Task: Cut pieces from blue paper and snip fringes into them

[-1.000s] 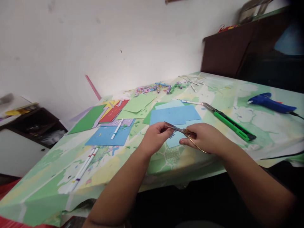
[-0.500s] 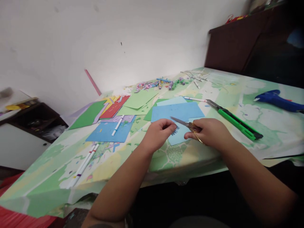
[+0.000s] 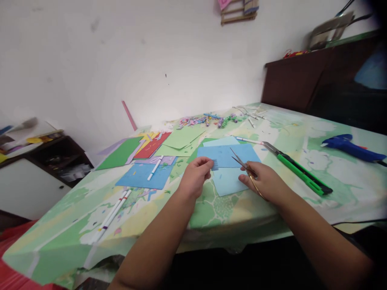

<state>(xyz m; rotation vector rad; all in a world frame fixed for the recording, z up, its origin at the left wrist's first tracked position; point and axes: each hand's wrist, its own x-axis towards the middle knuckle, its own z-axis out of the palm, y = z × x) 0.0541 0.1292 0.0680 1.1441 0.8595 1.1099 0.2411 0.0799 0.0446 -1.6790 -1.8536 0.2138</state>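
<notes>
My left hand pinches a small strip of blue paper whose edge is cut into a fringe. In my right hand is a pair of scissors with gold-coloured handles, its blades parted slightly and pointing up to the left. The scissors are apart from the fringed strip. Below and between the hands lies a light blue sheet, and just beyond it a mid-blue sheet.
A green utility knife and a blue glue gun lie to the right. At left are coloured sheets, white markers and paper scraps. Curled paper pieces sit at the back, near the wall.
The scissors have moved from the left hand's fingertips to the right, and their blades have parted. The left hand has turned, so the fringe now points right. The view has tilted upward.
</notes>
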